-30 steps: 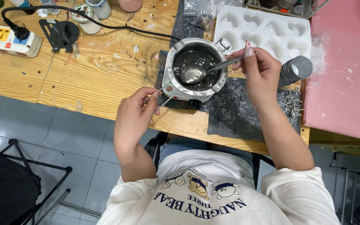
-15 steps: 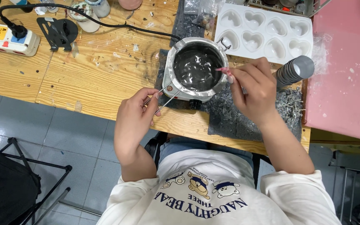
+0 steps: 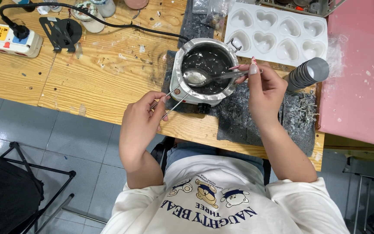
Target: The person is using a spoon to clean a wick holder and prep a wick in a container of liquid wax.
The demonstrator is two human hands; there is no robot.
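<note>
Right hand [image 3: 265,89] pinched a metal spoon [image 3: 204,77], bowl over the dark liquid in the melting pot [image 3: 203,65]. Left hand [image 3: 141,119] gripped the pot's wire handle [image 3: 169,100] at the wooden table [image 3: 100,73] edge, fingers closed.

Spoon [image 3: 204,77] in the pot [image 3: 204,69] on the hotplate [image 3: 195,99], heart mould [image 3: 278,34] behind, power strip [image 3: 5,39] far left.

right hand [image 3: 262,89] holds a metal spoon [image 3: 204,77] over the melting pot [image 3: 203,69]; left hand [image 3: 140,123], at seven o'clock of it, pinches its wire handle [image 3: 169,100] on the table [image 3: 100,73].
</note>
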